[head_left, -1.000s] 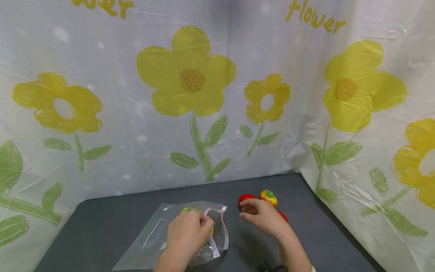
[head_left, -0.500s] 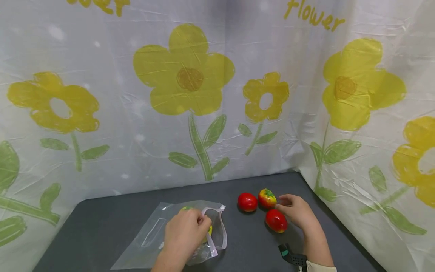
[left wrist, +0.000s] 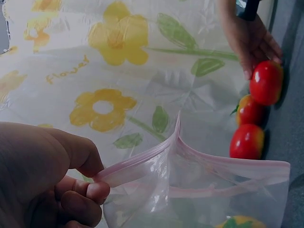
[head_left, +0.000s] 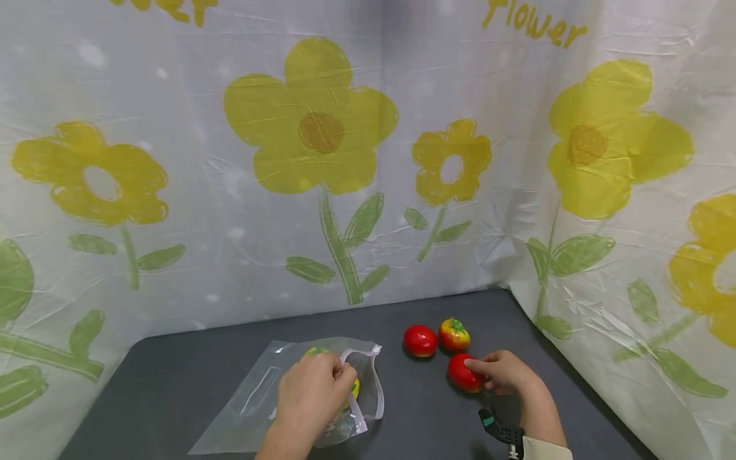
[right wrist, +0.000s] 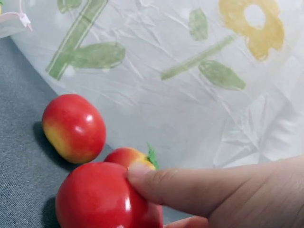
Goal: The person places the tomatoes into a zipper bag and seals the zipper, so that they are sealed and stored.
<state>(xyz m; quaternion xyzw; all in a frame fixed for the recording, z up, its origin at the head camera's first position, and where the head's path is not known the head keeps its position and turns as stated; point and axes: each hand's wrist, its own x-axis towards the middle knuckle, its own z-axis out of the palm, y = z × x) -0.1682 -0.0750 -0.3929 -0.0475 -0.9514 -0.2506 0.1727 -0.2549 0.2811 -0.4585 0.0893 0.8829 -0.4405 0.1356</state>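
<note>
My left hand (head_left: 313,399) pinches the pale pink rim of a clear zip-lock bag (left wrist: 142,209) between thumb and fingers, and the bag's mouth gapes toward the right. Inside the bag lies a yellow toy fruit (left wrist: 242,221) with a green top, mostly hidden behind the hand in the head view. My right hand (head_left: 508,375) holds the nearest red toy tomato (head_left: 464,373), thumb on its upper side and fingers round the right side. Just behind it sit a second red toy tomato (head_left: 420,341) and a red-yellow one with a green leafy top (head_left: 454,335).
Everything stands on a dark grey table (head_left: 213,364). Behind and to the right hangs a white curtain (head_left: 253,223) printed with yellow flowers, coming down at the table's edges. A black band (head_left: 500,431) is on the right wrist.
My right hand has moved from over the tomatoes to their right side, then onto the nearest red one. My left hand has kept its pinch on the bag.
</note>
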